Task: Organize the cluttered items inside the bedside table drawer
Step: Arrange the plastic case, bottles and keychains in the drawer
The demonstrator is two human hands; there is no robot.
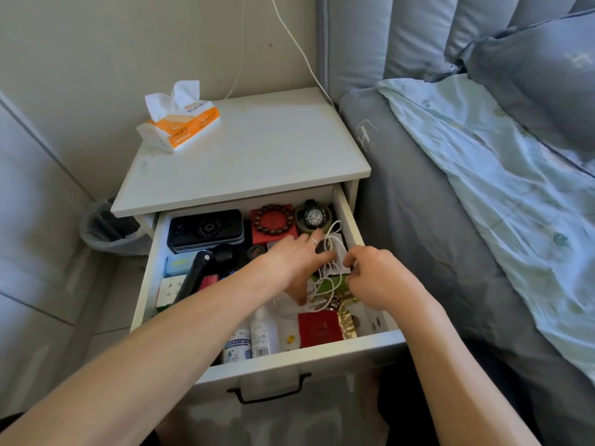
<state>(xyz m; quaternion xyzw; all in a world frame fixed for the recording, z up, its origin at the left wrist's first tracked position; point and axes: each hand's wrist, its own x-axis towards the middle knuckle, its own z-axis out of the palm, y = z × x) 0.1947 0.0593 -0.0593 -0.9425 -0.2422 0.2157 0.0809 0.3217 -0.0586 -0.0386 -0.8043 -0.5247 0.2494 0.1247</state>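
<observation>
Untangling the white cable (325, 278) in the open drawer (349, 217) should go best if the right hand (380, 278), fingers curled pinching a strand, holds firm while the left hand (296, 259) (fingers extended over the loops) draws slack away gently.

Under my fingers (317, 235) lies a white cord (325, 286). Upper centre sits a red box (273, 231) with brown beads (273, 218), a black watch (313, 217), and an orange-and-white tissue pack (185, 123) on the white table (257, 156).
</observation>
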